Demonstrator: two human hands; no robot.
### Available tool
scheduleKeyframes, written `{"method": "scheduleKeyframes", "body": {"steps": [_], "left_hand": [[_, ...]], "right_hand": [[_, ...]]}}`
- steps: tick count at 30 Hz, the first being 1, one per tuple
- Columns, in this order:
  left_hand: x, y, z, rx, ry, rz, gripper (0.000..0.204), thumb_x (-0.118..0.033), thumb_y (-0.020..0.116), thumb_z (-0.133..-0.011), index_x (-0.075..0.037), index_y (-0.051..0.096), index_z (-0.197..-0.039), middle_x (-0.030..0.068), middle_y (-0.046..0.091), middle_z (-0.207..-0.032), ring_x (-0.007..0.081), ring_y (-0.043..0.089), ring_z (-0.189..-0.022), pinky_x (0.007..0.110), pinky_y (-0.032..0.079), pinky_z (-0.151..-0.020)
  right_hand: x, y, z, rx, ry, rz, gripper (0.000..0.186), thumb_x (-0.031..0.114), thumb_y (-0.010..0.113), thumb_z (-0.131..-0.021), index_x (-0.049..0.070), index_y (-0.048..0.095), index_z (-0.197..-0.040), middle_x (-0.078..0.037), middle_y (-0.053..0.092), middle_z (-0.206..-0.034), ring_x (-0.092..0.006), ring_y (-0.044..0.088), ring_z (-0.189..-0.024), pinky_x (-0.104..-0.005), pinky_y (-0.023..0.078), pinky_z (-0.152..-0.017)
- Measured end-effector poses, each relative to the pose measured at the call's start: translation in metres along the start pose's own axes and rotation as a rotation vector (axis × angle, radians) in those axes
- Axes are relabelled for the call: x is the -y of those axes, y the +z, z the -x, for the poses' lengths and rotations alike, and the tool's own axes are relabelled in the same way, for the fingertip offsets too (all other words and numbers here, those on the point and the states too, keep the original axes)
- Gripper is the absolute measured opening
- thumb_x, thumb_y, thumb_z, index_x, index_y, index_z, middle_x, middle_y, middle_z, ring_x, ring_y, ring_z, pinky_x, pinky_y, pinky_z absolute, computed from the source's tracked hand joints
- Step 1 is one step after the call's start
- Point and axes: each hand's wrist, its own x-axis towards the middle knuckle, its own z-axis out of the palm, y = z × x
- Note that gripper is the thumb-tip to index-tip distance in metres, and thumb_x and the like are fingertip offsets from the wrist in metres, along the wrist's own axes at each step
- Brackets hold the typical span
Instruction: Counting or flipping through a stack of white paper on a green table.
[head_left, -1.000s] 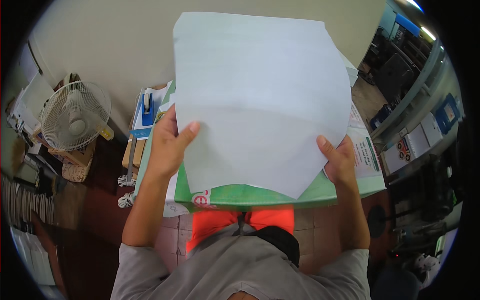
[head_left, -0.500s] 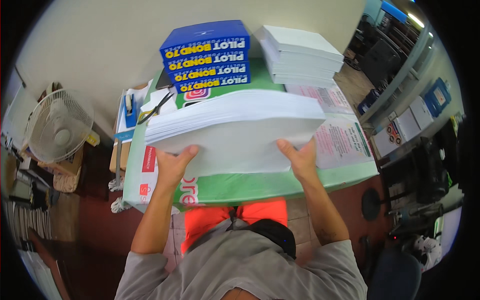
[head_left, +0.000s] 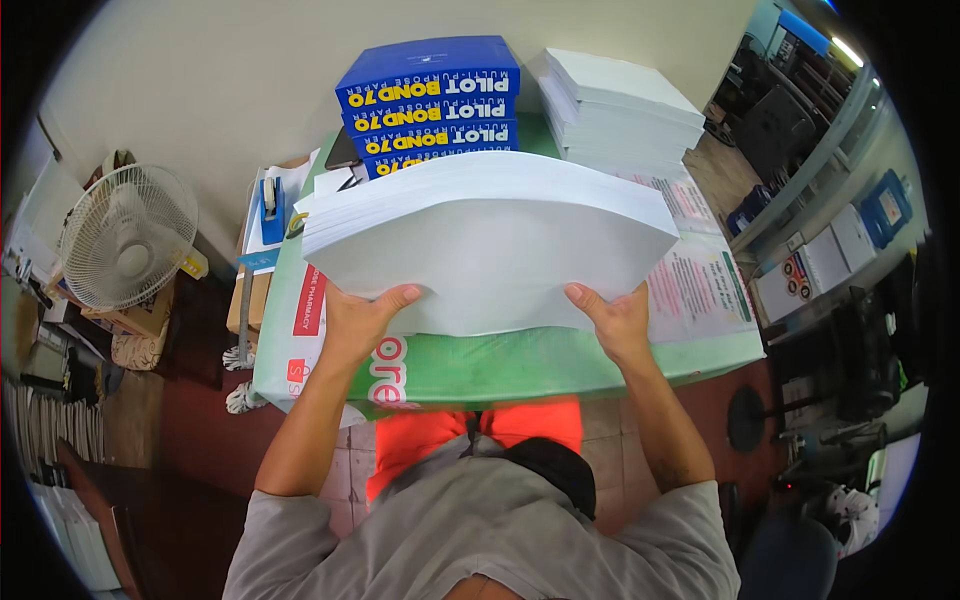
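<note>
Tube light (head_left: 848,50) glaring upper right, paper stack (head_left: 490,265) in soft, even light, corners black, outer edges bowing!

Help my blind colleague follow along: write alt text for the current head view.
A left hand and right hand grip a thick, arched stack of white paper at a green table. Behind stand blue packs and a white paper pile; a fan is at left.

One thick stack of white paper (head_left: 480,270) occupied the centre of the frame, its broad lower face plain and blank. The stack stood tilted and bowed, its upper edge arched at the middle. Layered sheet edges showed along the top, slightly stepped toward the left. Contact beneath could not be determined.
</note>
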Motion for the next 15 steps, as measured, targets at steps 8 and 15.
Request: {"method": "scheduleKeyframes", "body": {"steps": [8, 15], "left_hand": [[-0.015, -0.001, -0.009, 0.124, -0.341, -0.042, 0.049, -0.011, 0.082, -0.074, 0.005, 0.06, -0.114, 0.0156, 0.067, -0.105, 0.021, 0.067, -0.087, 0.033, 0.056, -0.077], [0.011, -0.015, -0.016, 0.33, -0.856, 0.161, 0.053, -0.015, 0.076, -0.083, 0.008, 0.053, -0.125, 0.0184, 0.064, -0.113, 0.0268, 0.067, -0.096, 0.037, 0.057, -0.079]], "right_hand": [[-0.005, -0.016, -0.001, 0.166, 0.095, 0.168, 0.041, 0.007, 0.073, -0.083, -0.004, 0.057, -0.119, -0.011, 0.066, -0.107, -0.0166, 0.062, -0.095, -0.0298, 0.05, -0.084], [0.009, -0.022, -0.011, 0.501, 0.893, 0.063, 0.04, 0.021, 0.064, -0.089, -0.008, 0.053, -0.115, -0.019, 0.068, -0.087, -0.0291, 0.067, -0.069, -0.0412, 0.053, -0.063]]}}
